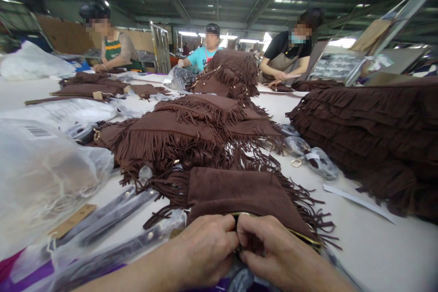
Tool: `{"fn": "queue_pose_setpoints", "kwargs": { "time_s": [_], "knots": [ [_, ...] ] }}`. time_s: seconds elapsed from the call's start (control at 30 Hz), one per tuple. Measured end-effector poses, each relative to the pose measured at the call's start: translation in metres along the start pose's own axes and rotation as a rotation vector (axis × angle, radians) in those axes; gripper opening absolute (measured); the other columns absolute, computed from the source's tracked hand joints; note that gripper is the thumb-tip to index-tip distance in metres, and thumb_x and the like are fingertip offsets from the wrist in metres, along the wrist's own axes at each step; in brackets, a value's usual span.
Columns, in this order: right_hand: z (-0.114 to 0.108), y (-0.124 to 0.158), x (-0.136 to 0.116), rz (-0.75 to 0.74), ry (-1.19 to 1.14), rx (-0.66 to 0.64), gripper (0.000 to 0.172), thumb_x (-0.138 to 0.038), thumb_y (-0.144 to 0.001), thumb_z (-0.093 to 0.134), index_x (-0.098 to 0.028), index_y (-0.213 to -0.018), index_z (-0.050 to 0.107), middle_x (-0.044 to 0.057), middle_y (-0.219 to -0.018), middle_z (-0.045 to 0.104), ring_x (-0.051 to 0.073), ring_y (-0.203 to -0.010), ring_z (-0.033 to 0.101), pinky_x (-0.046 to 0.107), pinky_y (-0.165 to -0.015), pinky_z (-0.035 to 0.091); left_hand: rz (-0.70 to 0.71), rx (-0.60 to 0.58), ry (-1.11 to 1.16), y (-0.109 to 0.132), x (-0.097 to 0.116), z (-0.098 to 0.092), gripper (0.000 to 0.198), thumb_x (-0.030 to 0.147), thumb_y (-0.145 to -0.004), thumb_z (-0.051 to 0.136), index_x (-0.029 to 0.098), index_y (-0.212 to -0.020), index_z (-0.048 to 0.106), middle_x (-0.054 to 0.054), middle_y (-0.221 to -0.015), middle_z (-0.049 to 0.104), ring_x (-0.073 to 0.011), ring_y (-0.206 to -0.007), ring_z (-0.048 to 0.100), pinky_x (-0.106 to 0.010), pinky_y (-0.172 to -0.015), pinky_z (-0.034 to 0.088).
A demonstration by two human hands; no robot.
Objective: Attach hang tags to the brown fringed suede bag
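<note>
A brown suede-like pouch with fringe lies flat on the table in front of me, its gold zipper along the near edge. My left hand and my right hand meet at that zipper edge. Both have curled fingers pinched close together over a small dark part, which the fingers mostly hide. Below my hands sits a plastic-wrapped coil, partly out of view. Left of the pouch lie long straps in clear plastic and a brown cardboard tag.
Brown fringed bags are heaped beyond the pouch, and a large fringed stack stands at right. A clear plastic bag bulges at left. Wrapped coils and a white paper strip lie at right. Three people work across the table.
</note>
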State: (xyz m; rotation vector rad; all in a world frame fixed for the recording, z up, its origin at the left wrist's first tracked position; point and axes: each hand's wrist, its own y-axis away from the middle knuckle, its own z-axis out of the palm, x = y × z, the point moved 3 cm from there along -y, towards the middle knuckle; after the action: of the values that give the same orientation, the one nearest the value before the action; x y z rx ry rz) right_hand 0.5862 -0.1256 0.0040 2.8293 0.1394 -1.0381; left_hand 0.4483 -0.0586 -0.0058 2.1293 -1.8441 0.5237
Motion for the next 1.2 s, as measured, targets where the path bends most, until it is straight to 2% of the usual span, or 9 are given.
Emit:
{"fn": "queue_pose_setpoints", "kwargs": {
  "time_s": [0.1,0.2,0.37,0.47,0.63,0.8,1.0,1.2],
  "knots": [
    [-0.005,-0.002,0.001,0.070,-0.107,-0.032,0.017,-0.007,-0.071,0.057,-0.022,-0.072,0.048,-0.006,-0.068,0.051,0.013,-0.068,0.050,0.021,-0.060,0.035,0.016,0.050,0.020,-0.001,-0.002,0.004,0.021,0.009,-0.084,0.057,0.020,-0.101,0.057,-0.004,-0.103,0.065,-0.0197,-0.094,0.062,-0.027,-0.082,0.052],
    [-0.007,-0.002,0.004,0.137,-0.289,-0.093,0.012,-0.012,-0.077,0.054,-0.021,-0.073,0.049,-0.006,-0.066,0.054,0.012,-0.064,0.053,0.019,-0.056,0.038,-0.007,0.112,-0.025,0.000,-0.009,0.010,0.020,0.007,-0.081,0.055,0.021,-0.095,0.054,-0.003,-0.096,0.063,-0.0192,-0.086,0.059,-0.028,-0.075,0.050],
    [0.002,-0.003,0.008,0.260,-0.551,-0.189,0.016,-0.006,-0.072,0.049,-0.021,-0.079,0.052,-0.005,-0.062,0.063,0.013,-0.057,0.062,0.017,-0.051,0.044,-0.010,0.247,-0.052,0.000,-0.018,0.019,0.020,0.002,-0.077,0.054,0.021,-0.082,0.051,-0.001,-0.080,0.058,-0.0175,-0.072,0.055,-0.028,-0.061,0.042],
    [0.003,-0.004,0.009,0.262,-0.555,-0.165,0.020,-0.004,-0.069,0.052,-0.020,-0.081,0.055,-0.006,-0.060,0.063,0.013,-0.056,0.062,0.016,-0.050,0.045,0.011,0.294,0.007,0.001,-0.021,0.021,0.019,0.005,-0.076,0.061,0.020,-0.078,0.050,0.000,-0.077,0.057,-0.0161,-0.067,0.054,-0.028,-0.057,0.037],
    [-0.001,-0.005,0.009,0.223,-0.404,-0.115,0.018,-0.004,-0.068,0.060,-0.019,-0.076,0.061,-0.007,-0.057,0.059,0.011,-0.054,0.058,0.014,-0.047,0.037,0.012,0.289,0.031,0.000,-0.022,0.023,0.020,0.005,-0.075,0.063,0.020,-0.076,0.050,0.000,-0.076,0.057,-0.0156,-0.067,0.054,-0.028,-0.056,0.035],
    [0.002,-0.006,0.010,0.235,-0.459,-0.145,0.021,-0.001,-0.069,0.049,-0.019,-0.075,0.057,-0.005,-0.059,0.064,0.013,-0.054,0.064,0.015,-0.048,0.042,0.007,0.276,-0.009,-0.001,-0.024,0.026,0.019,0.004,-0.073,0.059,0.020,-0.075,0.052,-0.001,-0.077,0.058,-0.0163,-0.067,0.055,-0.028,-0.056,0.036],
    [0.001,-0.006,0.009,0.221,-0.403,-0.147,0.022,0.002,-0.068,0.048,-0.017,-0.071,0.059,-0.007,-0.054,0.057,0.011,-0.052,0.061,0.013,-0.045,0.037,-0.005,0.278,-0.096,-0.001,-0.022,0.029,0.020,0.001,-0.073,0.056,0.020,-0.077,0.054,-0.001,-0.077,0.059,-0.0167,-0.067,0.056,-0.027,-0.056,0.038],
    [-0.006,-0.005,0.001,0.273,-0.433,-0.187,0.021,-0.001,-0.073,0.045,-0.017,-0.073,0.060,-0.005,-0.058,0.060,0.012,-0.057,0.063,0.015,-0.051,0.044,-0.031,0.238,-0.128,-0.002,-0.021,0.027,0.022,-0.001,-0.068,0.055,0.020,-0.076,0.054,-0.001,-0.078,0.059,-0.0165,-0.067,0.056,-0.026,-0.057,0.041]
  ]
}}
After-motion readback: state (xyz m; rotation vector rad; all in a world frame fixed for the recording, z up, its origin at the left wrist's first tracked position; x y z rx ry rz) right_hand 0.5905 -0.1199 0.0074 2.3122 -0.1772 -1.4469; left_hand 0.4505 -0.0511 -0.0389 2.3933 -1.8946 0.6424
